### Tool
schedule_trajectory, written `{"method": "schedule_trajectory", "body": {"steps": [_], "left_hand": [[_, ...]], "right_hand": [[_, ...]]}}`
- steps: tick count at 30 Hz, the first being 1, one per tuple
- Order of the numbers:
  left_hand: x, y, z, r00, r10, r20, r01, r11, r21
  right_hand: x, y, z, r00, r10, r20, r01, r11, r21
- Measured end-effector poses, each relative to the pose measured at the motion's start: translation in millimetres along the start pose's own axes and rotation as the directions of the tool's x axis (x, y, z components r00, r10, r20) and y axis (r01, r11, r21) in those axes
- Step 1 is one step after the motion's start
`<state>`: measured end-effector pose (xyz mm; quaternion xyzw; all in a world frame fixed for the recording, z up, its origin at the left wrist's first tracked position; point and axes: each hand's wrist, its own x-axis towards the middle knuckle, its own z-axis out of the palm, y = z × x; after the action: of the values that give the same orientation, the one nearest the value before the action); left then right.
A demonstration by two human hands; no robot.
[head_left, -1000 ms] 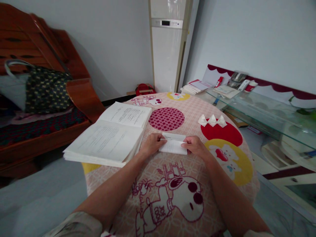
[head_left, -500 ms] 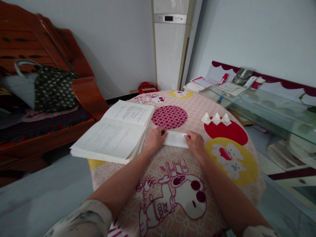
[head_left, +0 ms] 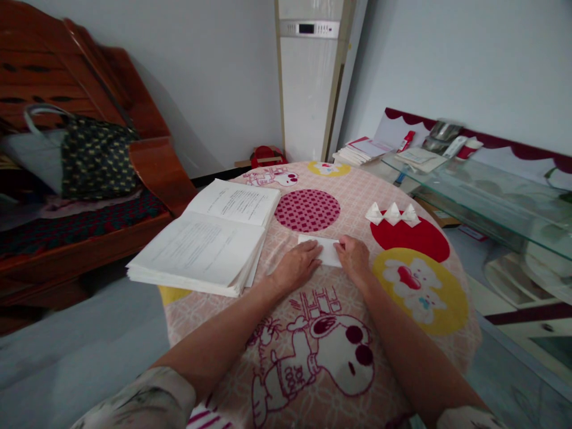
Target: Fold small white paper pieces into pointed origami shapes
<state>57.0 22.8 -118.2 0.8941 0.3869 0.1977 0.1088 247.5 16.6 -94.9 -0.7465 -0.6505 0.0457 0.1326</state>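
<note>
A small folded sheet of white paper (head_left: 329, 252) lies flat on the patterned tablecloth (head_left: 322, 283). My left hand (head_left: 297, 266) rests on its left part, fingers stretched out and pressing down, hiding some of it. At the right end my right hand (head_left: 354, 257) pinches the paper's edge between thumb and fingers. Left of my hands lies an open stack of printed pages (head_left: 201, 247), like a thick book. Three small folded white paper shapes (head_left: 393, 214) with pointed tops stand in a row beyond my right hand, partly over a red circle on the cloth.
A glass-topped cabinet (head_left: 491, 199) stands on the right, with papers (head_left: 361, 150), a red tube (head_left: 406, 141) and a cup (head_left: 468, 149). On the left, a wooden bench (head_left: 154, 170) bears a patterned bag (head_left: 96, 158). A tall white appliance (head_left: 308, 89) stands behind the table.
My left hand has let go of the paper's left edge, moved right and nearer me, and flattened onto the paper. The right hand keeps its pinch. The paper's visible face is now blank.
</note>
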Motion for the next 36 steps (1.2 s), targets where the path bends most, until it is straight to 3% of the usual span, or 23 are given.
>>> {"method": "schedule_trajectory", "body": {"steps": [4, 10, 36], "left_hand": [[-4, 3, -0.7, 0.998, 0.025, 0.062, -0.029, 0.998, 0.057], [-4, -3, 2.0, 0.998, 0.043, 0.043, -0.046, 0.997, 0.063], [-2, -6, -2.1, 0.993, -0.014, 0.118, 0.009, 0.999, 0.045]], "right_hand": [[2, 3, 1, 1.000, 0.015, 0.002, -0.015, 0.999, 0.045], [3, 6, 5, 0.999, -0.003, -0.049, 0.006, 0.998, 0.062], [3, 0, -1, 0.997, 0.068, -0.023, -0.067, 0.997, 0.045]]}}
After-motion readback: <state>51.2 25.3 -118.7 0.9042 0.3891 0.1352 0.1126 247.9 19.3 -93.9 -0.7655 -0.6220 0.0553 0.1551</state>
